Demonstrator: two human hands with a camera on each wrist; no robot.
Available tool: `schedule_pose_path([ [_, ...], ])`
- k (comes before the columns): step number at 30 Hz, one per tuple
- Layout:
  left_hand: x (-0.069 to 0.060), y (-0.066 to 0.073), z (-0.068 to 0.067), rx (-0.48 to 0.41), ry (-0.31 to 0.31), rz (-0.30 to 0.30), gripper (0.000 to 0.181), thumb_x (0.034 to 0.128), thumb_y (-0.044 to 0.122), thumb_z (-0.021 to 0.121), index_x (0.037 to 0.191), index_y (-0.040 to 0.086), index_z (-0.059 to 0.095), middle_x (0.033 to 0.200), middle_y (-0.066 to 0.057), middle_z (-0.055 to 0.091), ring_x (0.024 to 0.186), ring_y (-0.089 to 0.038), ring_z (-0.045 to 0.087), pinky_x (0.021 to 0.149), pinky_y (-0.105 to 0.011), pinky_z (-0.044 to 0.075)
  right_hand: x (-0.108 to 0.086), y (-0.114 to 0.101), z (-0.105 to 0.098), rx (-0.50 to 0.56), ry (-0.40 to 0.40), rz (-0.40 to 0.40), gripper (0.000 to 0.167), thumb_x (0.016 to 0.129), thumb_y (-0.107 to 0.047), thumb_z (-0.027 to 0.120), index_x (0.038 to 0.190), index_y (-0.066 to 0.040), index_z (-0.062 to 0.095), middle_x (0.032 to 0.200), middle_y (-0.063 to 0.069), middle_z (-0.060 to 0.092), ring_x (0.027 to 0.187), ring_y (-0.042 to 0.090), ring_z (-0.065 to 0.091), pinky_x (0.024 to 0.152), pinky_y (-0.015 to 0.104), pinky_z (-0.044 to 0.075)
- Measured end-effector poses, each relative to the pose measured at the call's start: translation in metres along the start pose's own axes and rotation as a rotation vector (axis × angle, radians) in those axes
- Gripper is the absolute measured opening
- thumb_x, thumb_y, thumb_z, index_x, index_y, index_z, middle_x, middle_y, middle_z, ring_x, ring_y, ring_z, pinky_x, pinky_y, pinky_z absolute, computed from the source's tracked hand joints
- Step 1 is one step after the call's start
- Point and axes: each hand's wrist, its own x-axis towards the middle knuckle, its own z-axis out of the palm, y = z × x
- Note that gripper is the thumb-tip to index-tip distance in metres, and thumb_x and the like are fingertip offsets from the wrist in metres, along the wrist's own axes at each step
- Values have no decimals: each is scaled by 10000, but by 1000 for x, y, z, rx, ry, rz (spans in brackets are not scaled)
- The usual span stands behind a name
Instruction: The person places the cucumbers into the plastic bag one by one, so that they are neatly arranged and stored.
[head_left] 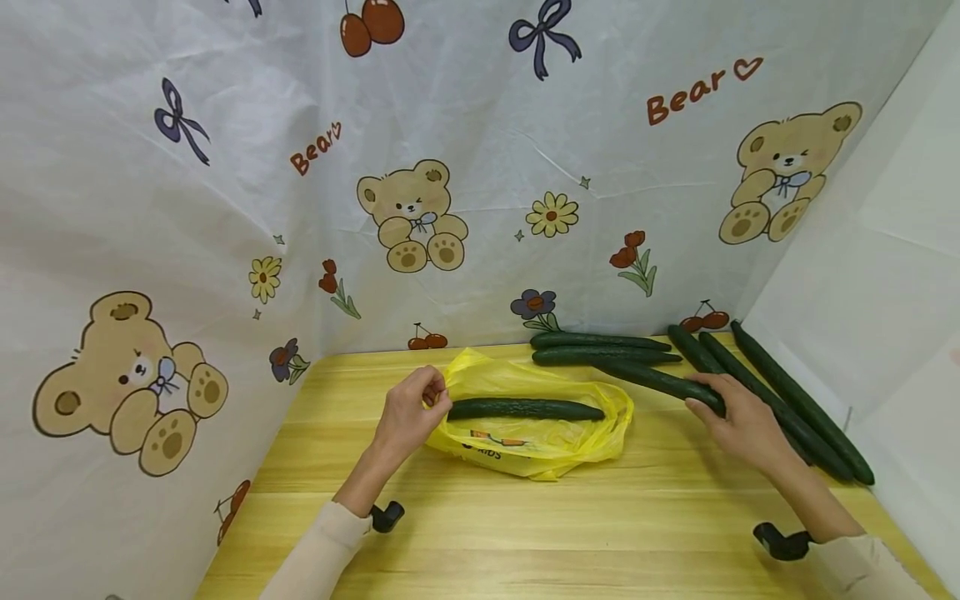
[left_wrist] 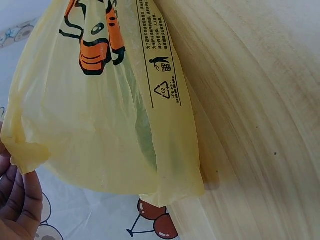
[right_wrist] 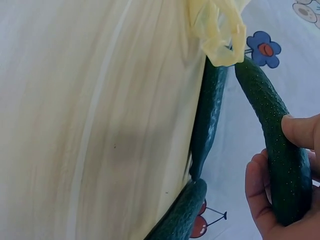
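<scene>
In the head view a yellow plastic bag [head_left: 525, 462] lies spread on the table, its mouth facing up, with one cucumber [head_left: 525, 408] inside. My left hand [head_left: 411, 408] pinches the left edge of the bag between thumb and fingers; the left wrist view shows the gathered plastic [left_wrist: 30, 152] at those fingertips. To the right of the bag, my right hand [head_left: 738, 417] grips another cucumber [head_left: 652, 379] by its near end. That cucumber is raised, its far tip pointing left toward the bag, as the right wrist view also shows [right_wrist: 272, 130].
Two cucumbers [head_left: 600, 356] lie along the back edge behind the bag. Several more [head_left: 802, 396] lie slanted at the right by the white side wall [head_left: 885, 292]. A bear-print sheet [head_left: 480, 308] rises behind the wooden table [head_left: 570, 533].
</scene>
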Motion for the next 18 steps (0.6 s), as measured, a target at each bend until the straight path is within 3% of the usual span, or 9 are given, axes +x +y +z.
schedule_pose_path([
  [10, 1, 1, -1, -5, -11, -18, 183, 914, 36, 734, 966, 179, 631, 862, 56, 633, 733, -30, 599, 667, -212, 569, 3, -13, -3, 38, -58, 13, 468, 1097, -323, 627, 1491, -76, 579, 1458, 263, 597, 1212, 520, 616, 901, 745, 495],
  [16, 0, 0, -1, -7, -15, -27, 196, 909, 27, 737, 963, 184, 633, 858, 62, 632, 726, -17, 591, 662, -201, 566, 3, -19, -4, 17, -44, -49, 428, 1078, -296, 663, 1473, -136, 617, 1385, 149, 667, 992, 167, 603, 819, 461, 532],
  [18, 0, -1, -1, -7, -12, -27, 196, 908, 29, 739, 962, 184, 632, 855, 62, 632, 725, -20, 593, 661, -202, 568, 4, -22, -3, 13, -40, -69, 418, 1073, -289, 673, 1465, -154, 626, 1373, 130, 676, 949, 125, 576, 794, 405, 509],
])
